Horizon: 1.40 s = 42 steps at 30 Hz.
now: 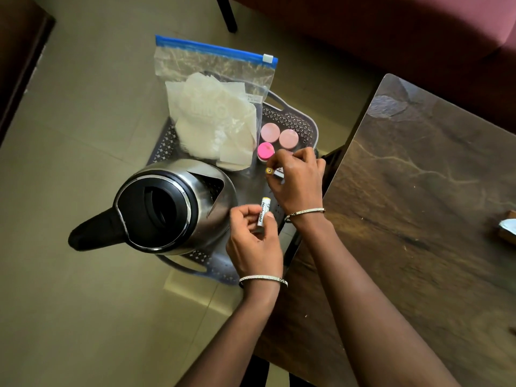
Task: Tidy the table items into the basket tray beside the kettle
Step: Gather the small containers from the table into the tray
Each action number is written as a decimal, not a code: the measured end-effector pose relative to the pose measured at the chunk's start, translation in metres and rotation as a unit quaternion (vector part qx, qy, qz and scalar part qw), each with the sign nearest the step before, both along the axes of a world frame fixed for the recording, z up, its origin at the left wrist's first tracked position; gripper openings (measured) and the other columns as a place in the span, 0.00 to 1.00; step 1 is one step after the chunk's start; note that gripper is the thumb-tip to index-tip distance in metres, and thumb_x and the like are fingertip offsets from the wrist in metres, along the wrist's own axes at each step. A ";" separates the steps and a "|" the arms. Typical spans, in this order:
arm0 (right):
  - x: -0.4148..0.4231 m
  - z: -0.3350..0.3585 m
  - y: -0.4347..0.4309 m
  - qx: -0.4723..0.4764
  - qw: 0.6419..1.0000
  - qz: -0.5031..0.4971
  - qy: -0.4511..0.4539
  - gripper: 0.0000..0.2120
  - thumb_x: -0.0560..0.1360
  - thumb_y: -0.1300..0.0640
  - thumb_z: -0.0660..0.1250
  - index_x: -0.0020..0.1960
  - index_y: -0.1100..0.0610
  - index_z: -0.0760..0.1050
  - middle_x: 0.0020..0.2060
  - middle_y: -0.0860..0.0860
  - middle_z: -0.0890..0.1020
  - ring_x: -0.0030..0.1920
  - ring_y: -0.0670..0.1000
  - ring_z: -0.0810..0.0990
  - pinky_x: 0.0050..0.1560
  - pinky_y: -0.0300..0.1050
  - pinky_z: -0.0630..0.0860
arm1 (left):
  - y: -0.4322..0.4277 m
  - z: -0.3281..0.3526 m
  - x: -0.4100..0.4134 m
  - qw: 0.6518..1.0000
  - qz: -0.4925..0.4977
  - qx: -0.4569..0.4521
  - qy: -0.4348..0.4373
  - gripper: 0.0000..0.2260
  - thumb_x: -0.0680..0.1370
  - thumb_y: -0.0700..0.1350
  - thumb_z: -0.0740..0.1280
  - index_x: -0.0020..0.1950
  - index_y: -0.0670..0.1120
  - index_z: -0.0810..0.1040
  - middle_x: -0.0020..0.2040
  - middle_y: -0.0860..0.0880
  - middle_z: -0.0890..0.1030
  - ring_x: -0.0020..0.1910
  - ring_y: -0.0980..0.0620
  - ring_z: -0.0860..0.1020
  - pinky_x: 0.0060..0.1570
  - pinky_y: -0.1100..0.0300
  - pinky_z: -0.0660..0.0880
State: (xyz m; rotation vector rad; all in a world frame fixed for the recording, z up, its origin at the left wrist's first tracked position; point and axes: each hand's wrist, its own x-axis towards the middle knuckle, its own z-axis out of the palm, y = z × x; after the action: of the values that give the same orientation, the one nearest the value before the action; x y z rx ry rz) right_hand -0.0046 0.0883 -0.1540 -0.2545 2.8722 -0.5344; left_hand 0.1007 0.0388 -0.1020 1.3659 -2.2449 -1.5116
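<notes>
A grey perforated basket tray (290, 118) sits on the floor left of the table, with a steel kettle (170, 205) standing in its near half. A zip bag (215, 107) of white papers leans in the tray's far side. Three pink-lidded jars (270, 132) sit beside the bag. Over the tray's right side, my left hand (255, 244) pinches a white battery (264, 212) upright. My right hand (298, 180) is closed on a second battery (275, 171) just below the jars, above the tray.
The dark marbled table (418, 205) fills the right side, its corner touching the tray. A small box (506, 229) lies at the table's right edge. Beige floor tiles surround the tray; a dark chair leg (227, 15) and maroon sofa stand beyond.
</notes>
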 end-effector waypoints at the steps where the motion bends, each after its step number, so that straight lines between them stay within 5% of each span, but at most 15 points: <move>1: 0.000 0.000 0.000 0.000 1.000 0.000 0.001 0.06 0.73 0.53 0.68 0.50 0.50 0.77 0.43 0.47 0.82 0.53 0.53 0.72 0.50 0.50 0.61 | 0.000 -0.001 -0.001 1.000 -0.011 0.013 0.001 0.13 0.76 0.40 0.69 0.59 0.50 0.78 0.43 0.54 0.81 0.40 0.54 0.80 0.44 0.55 0.78; 4: 0.001 0.001 -0.002 0.003 1.000 0.004 0.005 0.07 0.73 0.53 0.68 0.51 0.50 0.77 0.43 0.47 0.82 0.53 0.54 0.73 0.50 0.50 0.61 | -0.003 -0.009 -0.005 0.998 -0.036 0.046 -0.013 0.21 0.80 0.39 0.63 0.73 0.50 0.70 0.52 0.48 0.82 0.50 0.48 0.81 0.54 0.49 0.78; 8: 0.000 0.002 -0.002 -0.014 1.000 -0.006 0.009 0.07 0.71 0.54 0.70 0.49 0.50 0.79 0.43 0.46 0.82 0.53 0.54 0.73 0.47 0.47 0.54 | -0.005 -0.018 -0.015 0.998 -0.008 0.069 -0.005 0.10 0.81 0.37 0.60 0.61 0.44 0.76 0.55 0.46 0.82 0.56 0.46 0.80 0.57 0.43 0.75; 12: -0.001 0.000 -0.003 -0.014 1.000 -0.005 0.005 0.05 0.71 0.54 0.69 0.47 0.50 0.80 0.43 0.47 0.82 0.54 0.54 0.72 0.46 0.46 0.53 | -0.005 -0.024 -0.023 0.999 -0.042 -0.018 0.015 0.06 0.79 0.35 0.63 0.55 0.41 0.74 0.50 0.47 0.81 0.48 0.53 0.80 0.48 0.64 0.71; 15: 0.000 -0.001 -0.004 -0.007 1.000 0.002 0.006 0.06 0.72 0.53 0.69 0.47 0.52 0.80 0.42 0.48 0.82 0.54 0.55 0.73 0.46 0.47 0.56 | -0.007 -0.029 -0.033 0.994 -0.066 -0.091 0.016 0.06 0.77 0.34 0.66 0.53 0.38 0.77 0.47 0.44 0.81 0.45 0.51 0.76 0.44 0.70 0.64; 29: -0.003 -0.001 -0.002 0.014 0.999 0.000 -0.032 0.06 0.73 0.53 0.68 0.48 0.52 0.80 0.44 0.49 0.83 0.57 0.54 0.72 0.48 0.49 0.59 | -0.005 -0.045 -0.059 0.984 -0.046 -0.160 -0.058 0.13 0.76 0.34 0.66 0.59 0.40 0.80 0.54 0.40 0.79 0.53 0.40 0.78 0.50 0.56 0.67; 42: -0.002 0.000 -0.003 0.001 1.000 -0.006 -0.007 0.05 0.72 0.54 0.68 0.41 0.54 0.80 0.39 0.52 0.83 0.53 0.57 0.73 0.45 0.49 0.57 | -0.009 -0.050 -0.071 0.981 -0.065 -0.174 -0.054 0.13 0.75 0.34 0.67 0.59 0.41 0.79 0.55 0.41 0.79 0.54 0.41 0.78 0.49 0.56 0.68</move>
State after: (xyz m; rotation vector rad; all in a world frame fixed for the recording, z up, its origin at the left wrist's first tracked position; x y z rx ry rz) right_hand -0.0063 0.0857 -0.1536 -0.2333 2.8633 -0.5327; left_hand 0.0297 0.0300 -0.1516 1.2432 -2.5549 -1.0280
